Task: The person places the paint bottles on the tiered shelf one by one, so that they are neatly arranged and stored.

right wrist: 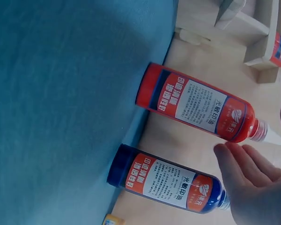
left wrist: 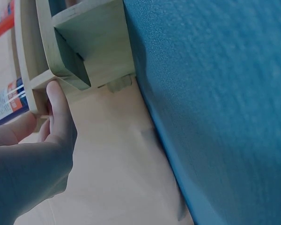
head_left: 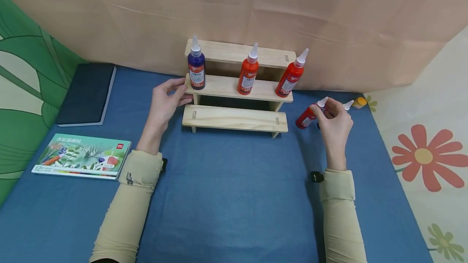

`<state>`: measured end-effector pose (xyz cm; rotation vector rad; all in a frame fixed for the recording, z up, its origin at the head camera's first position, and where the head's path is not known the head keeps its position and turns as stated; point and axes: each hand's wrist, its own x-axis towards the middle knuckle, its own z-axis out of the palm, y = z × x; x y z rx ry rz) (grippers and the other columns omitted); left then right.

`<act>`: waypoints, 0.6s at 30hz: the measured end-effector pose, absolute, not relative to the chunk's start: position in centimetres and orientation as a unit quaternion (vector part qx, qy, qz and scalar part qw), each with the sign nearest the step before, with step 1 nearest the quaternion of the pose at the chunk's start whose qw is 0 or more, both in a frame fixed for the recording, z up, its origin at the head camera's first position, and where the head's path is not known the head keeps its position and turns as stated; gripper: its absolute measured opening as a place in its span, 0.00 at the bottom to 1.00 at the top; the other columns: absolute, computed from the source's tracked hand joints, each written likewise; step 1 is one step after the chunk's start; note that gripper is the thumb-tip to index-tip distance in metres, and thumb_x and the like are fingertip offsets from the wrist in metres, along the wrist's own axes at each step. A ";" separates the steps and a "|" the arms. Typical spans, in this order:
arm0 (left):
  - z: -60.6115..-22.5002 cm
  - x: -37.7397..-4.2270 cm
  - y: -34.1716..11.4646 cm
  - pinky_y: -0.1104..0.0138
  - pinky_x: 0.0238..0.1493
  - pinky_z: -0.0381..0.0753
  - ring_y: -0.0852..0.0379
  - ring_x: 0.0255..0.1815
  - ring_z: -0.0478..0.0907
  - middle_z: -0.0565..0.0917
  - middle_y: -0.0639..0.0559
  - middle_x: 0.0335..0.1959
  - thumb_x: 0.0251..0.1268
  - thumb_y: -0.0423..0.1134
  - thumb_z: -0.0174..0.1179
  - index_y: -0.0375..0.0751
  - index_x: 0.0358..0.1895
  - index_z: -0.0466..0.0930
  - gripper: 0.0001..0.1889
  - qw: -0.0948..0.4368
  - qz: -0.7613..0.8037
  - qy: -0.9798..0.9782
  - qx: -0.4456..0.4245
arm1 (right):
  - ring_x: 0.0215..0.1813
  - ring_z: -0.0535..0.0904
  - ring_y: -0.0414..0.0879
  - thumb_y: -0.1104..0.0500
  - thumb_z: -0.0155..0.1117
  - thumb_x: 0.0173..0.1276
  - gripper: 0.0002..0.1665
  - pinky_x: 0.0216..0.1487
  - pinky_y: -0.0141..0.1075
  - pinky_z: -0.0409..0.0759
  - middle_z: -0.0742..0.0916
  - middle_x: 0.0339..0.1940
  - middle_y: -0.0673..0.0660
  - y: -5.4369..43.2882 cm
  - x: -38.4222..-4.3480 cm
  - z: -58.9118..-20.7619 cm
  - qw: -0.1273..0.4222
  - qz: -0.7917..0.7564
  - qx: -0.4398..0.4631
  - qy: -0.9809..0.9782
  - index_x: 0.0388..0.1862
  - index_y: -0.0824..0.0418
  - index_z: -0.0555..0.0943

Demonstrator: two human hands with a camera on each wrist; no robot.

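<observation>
My left hand (head_left: 169, 98) pinches the left end of the middle board of a stepped wooden shelf (head_left: 234, 117); the left wrist view shows the thumb above and fingers underneath. On that board stand a dark blue ink bottle (head_left: 196, 70), an orange-red bottle (head_left: 248, 74) and a red bottle (head_left: 289, 79), all with pointed white caps. Right of the shelf, my right hand (head_left: 334, 123) is at the top of another red ink bottle (right wrist: 192, 103), fingertips by its shoulder and thumb apart from it. A second blue bottle (right wrist: 166, 180) stands beside it, mostly hidden by the hand in the head view.
A small yellow-capped jar (head_left: 360, 102) stands at the table's right edge. To the left lie a dark notebook (head_left: 87, 92) and a green illustrated paint box (head_left: 82, 155). Behind the shelf hangs a beige cloth (head_left: 234, 7); a blue cloth (head_left: 234, 198) covers the table.
</observation>
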<state>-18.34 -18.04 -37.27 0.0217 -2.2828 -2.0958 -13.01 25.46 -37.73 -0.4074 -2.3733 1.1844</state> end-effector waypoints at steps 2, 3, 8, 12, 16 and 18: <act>-37.2 -18.3 -18.0 0.70 0.53 0.90 0.63 0.40 0.88 0.77 0.38 0.57 0.86 0.35 0.55 0.29 0.74 0.74 0.21 0.022 -0.676 -0.737 0.006 | 0.63 0.85 0.54 0.45 0.77 0.72 0.37 0.68 0.39 0.84 0.87 0.64 0.61 25.5 -13.1 -37.8 0.207 0.428 -0.150 -0.867 0.72 0.63 0.81; -37.2 -18.3 -18.0 0.70 0.53 0.90 0.63 0.40 0.87 0.77 0.38 0.57 0.86 0.35 0.55 0.29 0.74 0.74 0.21 0.022 -0.676 -0.737 0.006 | 0.62 0.84 0.54 0.45 0.77 0.73 0.37 0.68 0.39 0.85 0.87 0.64 0.61 25.5 -13.1 -37.8 0.196 0.426 -0.151 -0.870 0.73 0.63 0.80; -37.2 -18.2 -18.0 0.70 0.53 0.90 0.63 0.40 0.87 0.77 0.38 0.57 0.86 0.35 0.55 0.29 0.74 0.74 0.21 0.021 -0.675 -0.737 0.007 | 0.61 0.82 0.54 0.45 0.74 0.75 0.36 0.67 0.42 0.85 0.87 0.64 0.63 25.8 -13.2 -38.0 0.154 0.417 -0.151 -0.883 0.74 0.64 0.79; -37.3 -18.3 -18.0 0.70 0.54 0.90 0.62 0.41 0.87 0.77 0.38 0.57 0.87 0.35 0.54 0.29 0.74 0.74 0.21 0.022 -0.674 -0.738 0.008 | 0.62 0.82 0.56 0.47 0.74 0.76 0.36 0.70 0.46 0.84 0.86 0.65 0.64 25.9 -13.3 -38.2 0.140 0.420 -0.149 -0.884 0.74 0.64 0.78; -37.2 -18.3 -18.0 0.70 0.53 0.90 0.62 0.41 0.88 0.78 0.38 0.57 0.87 0.35 0.55 0.29 0.74 0.75 0.21 0.023 -0.675 -0.738 0.007 | 0.62 0.82 0.56 0.49 0.74 0.76 0.34 0.71 0.46 0.83 0.86 0.65 0.64 25.9 -13.4 -38.3 0.131 0.423 -0.152 -0.884 0.74 0.64 0.79; -37.2 -18.3 -18.0 0.70 0.53 0.90 0.61 0.41 0.88 0.78 0.38 0.57 0.87 0.35 0.55 0.29 0.74 0.75 0.21 0.025 -0.675 -0.738 0.007 | 0.63 0.82 0.55 0.49 0.73 0.76 0.33 0.71 0.46 0.83 0.86 0.65 0.64 26.0 -13.4 -38.3 0.127 0.424 -0.153 -0.884 0.73 0.64 0.79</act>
